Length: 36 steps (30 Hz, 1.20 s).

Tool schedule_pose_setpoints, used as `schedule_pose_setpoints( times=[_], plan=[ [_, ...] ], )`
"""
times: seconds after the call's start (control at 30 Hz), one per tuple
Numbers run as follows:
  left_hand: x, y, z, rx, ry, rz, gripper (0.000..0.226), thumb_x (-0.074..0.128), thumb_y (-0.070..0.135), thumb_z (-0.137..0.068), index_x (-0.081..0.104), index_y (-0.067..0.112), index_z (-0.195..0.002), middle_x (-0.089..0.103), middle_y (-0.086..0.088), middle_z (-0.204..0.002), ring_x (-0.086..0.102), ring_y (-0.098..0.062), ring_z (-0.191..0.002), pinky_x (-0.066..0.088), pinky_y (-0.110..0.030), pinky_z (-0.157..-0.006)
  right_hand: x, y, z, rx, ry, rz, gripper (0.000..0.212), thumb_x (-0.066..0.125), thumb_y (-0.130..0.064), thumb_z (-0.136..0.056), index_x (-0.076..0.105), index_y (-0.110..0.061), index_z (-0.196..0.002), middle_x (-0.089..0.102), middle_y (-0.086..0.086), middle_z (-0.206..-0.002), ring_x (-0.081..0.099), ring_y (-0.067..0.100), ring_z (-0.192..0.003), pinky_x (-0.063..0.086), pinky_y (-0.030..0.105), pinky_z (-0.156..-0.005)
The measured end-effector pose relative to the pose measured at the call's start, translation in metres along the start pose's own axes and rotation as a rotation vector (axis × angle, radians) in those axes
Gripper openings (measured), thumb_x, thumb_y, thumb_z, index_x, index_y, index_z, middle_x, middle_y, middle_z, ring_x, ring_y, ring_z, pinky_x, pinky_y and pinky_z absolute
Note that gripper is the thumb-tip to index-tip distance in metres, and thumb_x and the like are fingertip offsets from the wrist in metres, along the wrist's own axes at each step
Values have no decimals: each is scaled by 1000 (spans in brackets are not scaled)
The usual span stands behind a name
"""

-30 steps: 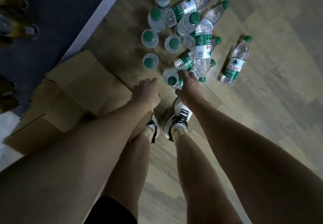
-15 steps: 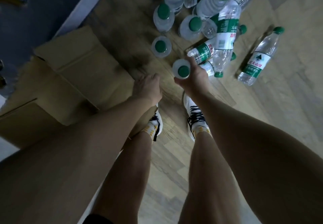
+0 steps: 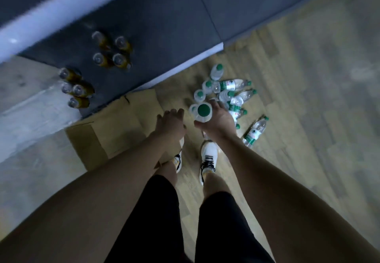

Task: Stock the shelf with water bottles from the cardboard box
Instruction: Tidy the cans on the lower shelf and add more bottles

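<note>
Water bottle (image 3: 204, 112) gripped upright in right hand (image 3: 219, 122), left hand (image 3: 169, 126) loosely open and empty above flattened cardboard box (image 3: 115, 131), more bottles (image 3: 230, 93) scattered on floor (image 3: 308, 108), shelf (image 3: 164, 28) edge just beyond.

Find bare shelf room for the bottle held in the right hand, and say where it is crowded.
Bare dark shelf lies right of the amber bottles up to its pale front edge. Crowded: the floor pile of water bottles beyond the right hand holding the bottle.

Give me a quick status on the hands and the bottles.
Right hand grips one water bottle, cap up. Left hand empty, fingers relaxed. Other bottles on floor beside cardboard box.
</note>
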State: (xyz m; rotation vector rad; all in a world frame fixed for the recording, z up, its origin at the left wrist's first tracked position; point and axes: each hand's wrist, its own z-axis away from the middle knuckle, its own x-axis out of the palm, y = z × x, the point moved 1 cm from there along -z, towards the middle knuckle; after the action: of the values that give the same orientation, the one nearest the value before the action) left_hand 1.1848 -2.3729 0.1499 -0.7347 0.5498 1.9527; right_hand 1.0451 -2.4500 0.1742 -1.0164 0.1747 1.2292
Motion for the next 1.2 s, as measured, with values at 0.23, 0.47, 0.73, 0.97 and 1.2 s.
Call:
schedule_pose_setpoints(
  times=[0.23,0.47,0.73,0.97,1.2],
  plan=[
    [-186,-11,138,-25,292,312,27,58,28,-87,60,16,-112,62,-10,-120,59,-32,-109,50,-42,-89,-142,-165,93,-280,40,67,70,72,-58,-57,56,-20,-114,63,0,-110,62,25,-100,47,31,-74],
    [-338,-68,269,-126,547,320,23,56,33,-89,56,24,-110,63,-7,-121,61,-31,-104,52,-41,-86,-223,-320,150,-543,25,103,59,79,-48,-62,56,-20,-109,67,-2,-99,64,21,-90,51,32,-74],
    [-433,-164,398,-232,804,256,26,57,24,-87,59,16,-112,64,-11,-118,59,-31,-108,50,-40,-92,-255,-477,212,-808,-117,-51,27,82,-21,-67,68,-18,-89,74,-4,-91,69,8,-80,57,26,-77],
    [-472,-248,461,-319,841,309,17,55,19,-91,59,16,-107,60,-5,-107,57,-25,-96,48,-37,-86,-242,-590,251,-889,-101,-201,28,80,-19,-70,71,-17,-96,75,-7,-91,70,9,-85,53,22,-71],
    [-493,-328,486,-352,889,346,9,54,13,-91,59,12,-98,62,-10,-105,54,-24,-90,41,-32,-75,-207,-679,256,-937,-29,-200,52,85,-25,-66,56,-16,-108,67,-1,-104,65,15,-95,55,33,-82]
  ],
)
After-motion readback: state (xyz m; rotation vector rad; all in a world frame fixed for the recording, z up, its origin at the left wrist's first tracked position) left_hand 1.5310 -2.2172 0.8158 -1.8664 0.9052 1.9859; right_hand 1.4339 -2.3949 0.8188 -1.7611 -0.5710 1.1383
